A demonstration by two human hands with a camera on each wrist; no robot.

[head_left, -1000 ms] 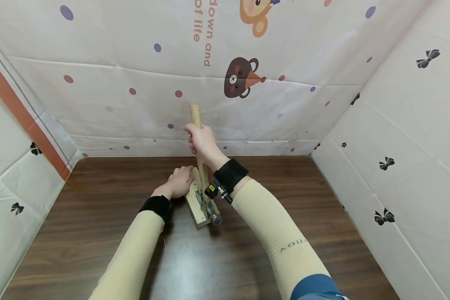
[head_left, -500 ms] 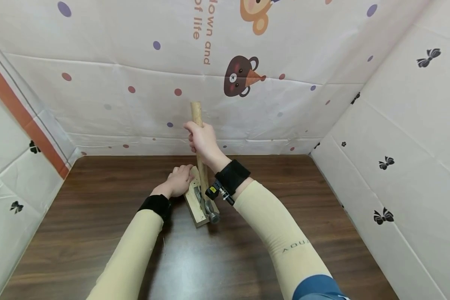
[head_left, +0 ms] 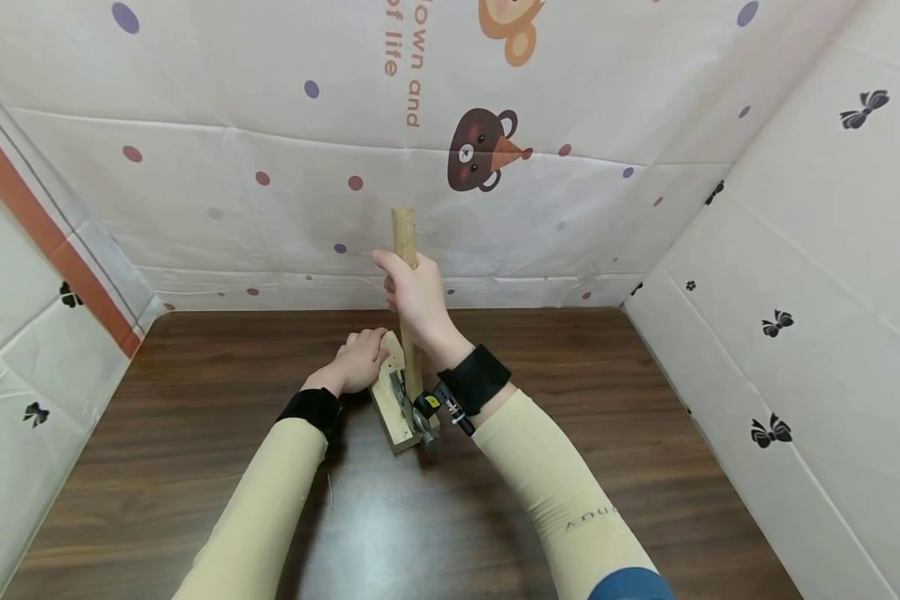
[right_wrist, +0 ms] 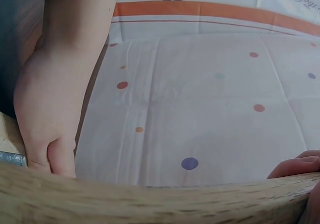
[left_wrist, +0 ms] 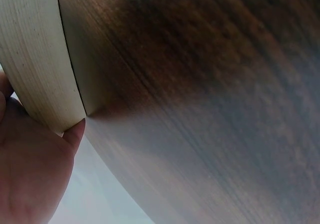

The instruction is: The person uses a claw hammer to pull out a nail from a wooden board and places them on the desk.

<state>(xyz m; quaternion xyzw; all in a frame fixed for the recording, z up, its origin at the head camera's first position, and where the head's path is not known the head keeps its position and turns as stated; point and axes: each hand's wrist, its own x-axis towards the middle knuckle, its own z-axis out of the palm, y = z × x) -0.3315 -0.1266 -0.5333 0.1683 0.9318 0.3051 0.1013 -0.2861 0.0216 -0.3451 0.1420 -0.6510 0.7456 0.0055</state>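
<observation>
In the head view my right hand (head_left: 418, 302) grips the wooden handle of a hammer (head_left: 404, 233). The handle stands steeply, and the metal hammer head (head_left: 427, 437) is low at the near end of a pale wooden block (head_left: 392, 354). My left hand (head_left: 357, 362) holds the block's far left end. A grey metal piece (head_left: 399, 388), its kind unclear, lies on top of the block, partly hidden by the hammer. The left wrist view has fingertips at the block's corner (left_wrist: 65, 119). In the right wrist view the hammer handle (right_wrist: 125, 204) crosses the bottom.
A thin nail-like piece (head_left: 330, 492) lies on the dark wood-grain table (head_left: 217, 392), left of the block. Behind rises a sheet-covered wall (head_left: 285, 217) with dots and bear prints. Another covered wall (head_left: 727, 350) bounds the right side.
My right hand has shifted slightly right and nearer, bringing the handle's top to the right. The hammer head stays at the block's near end. The left hand and block keep their place.
</observation>
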